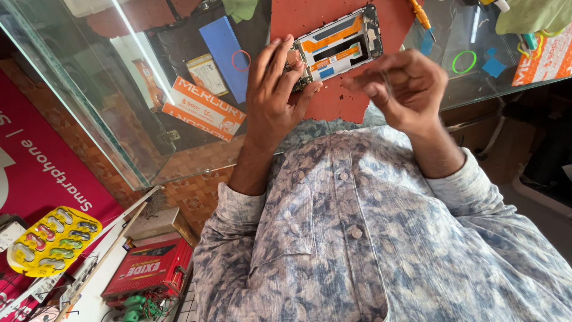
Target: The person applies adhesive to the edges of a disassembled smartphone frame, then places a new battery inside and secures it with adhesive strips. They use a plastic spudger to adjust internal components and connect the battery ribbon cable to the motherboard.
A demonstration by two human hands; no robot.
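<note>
Opened phone [336, 46] being steadied on the red mat [333, 101] by the left hand [271, 98].

The phone's lower end is being pressed by the left-hand fingers [280, 59], which are lying flat and spread rather than closed around it. The right hand [405, 86] is being held just beside the phone, its fingers [372, 88] curled and pinched together; the hand is blurred, so what is being pinched cannot be told. The phone is lying back-open on the mat, its orange and blue inner parts being shown. The mat is being carried by the glass surface [119, 89]. A green ring [464, 61] and an orange-handled tool [421, 16] are lying further out on the glass.
</note>
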